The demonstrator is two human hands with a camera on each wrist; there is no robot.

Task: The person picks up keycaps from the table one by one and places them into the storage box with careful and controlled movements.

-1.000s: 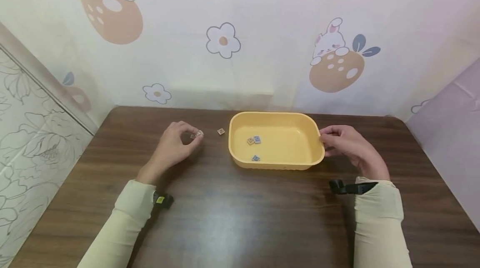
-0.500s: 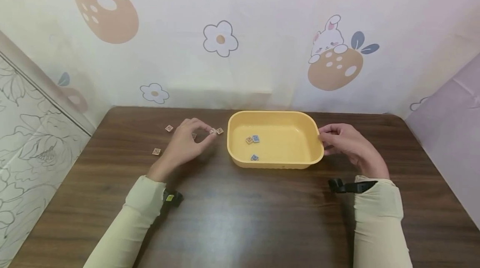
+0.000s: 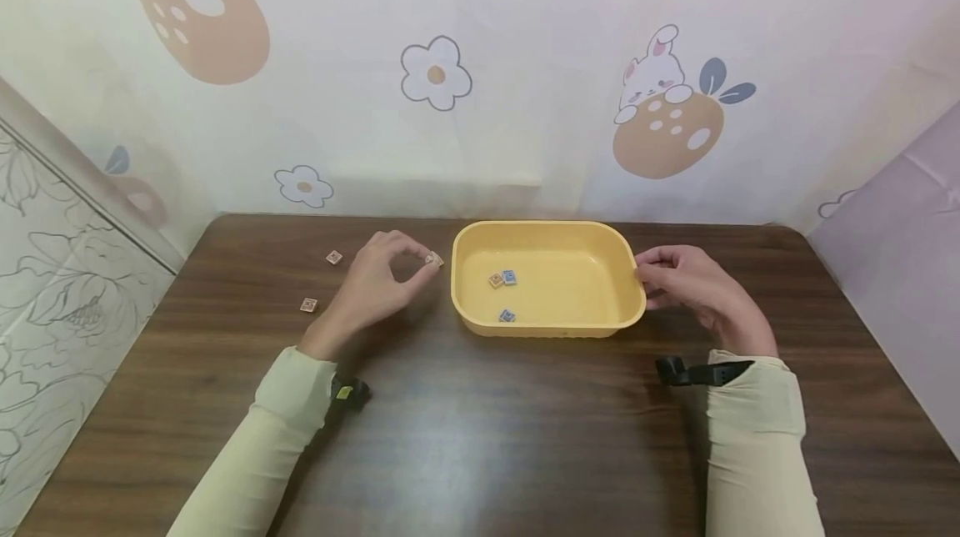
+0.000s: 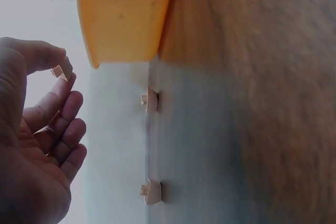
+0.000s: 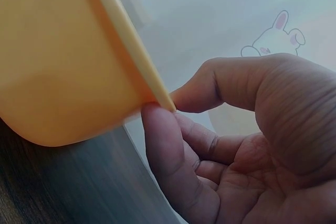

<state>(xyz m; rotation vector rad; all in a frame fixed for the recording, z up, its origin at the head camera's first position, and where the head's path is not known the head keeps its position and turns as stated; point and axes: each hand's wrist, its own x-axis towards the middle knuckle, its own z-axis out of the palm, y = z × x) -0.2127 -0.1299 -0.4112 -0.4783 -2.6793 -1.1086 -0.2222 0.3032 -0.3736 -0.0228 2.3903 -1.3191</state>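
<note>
Fingers of the left hand (image 3: 377, 285) pinch a small tile (image 4: 62, 72), held just left of the tub (image 3: 573, 295); fingertips cover much of it, and whether more than one piece sits in that pinch is hard to tell. On the right of the frame, the right hand (image 3: 693, 287) grips the tub's rim, with some of its fingers partly hidden behind. Inside the tub, left of centre, a brown tile (image 3: 496, 280) touches a blue tile (image 3: 510, 278); a second blue tile (image 3: 507, 316) lies by the near wall, its tilt unclear. Two loose tiles (image 3: 309, 305) lie at the left of the bench (image 3: 465, 429), their markings too small to read. Both sleeves (image 3: 247, 454) run off the bottom edge, the rabbit print (image 3: 198, 16) at upper left is cropped, and the left wrist view cuts off most of the tub.
</note>
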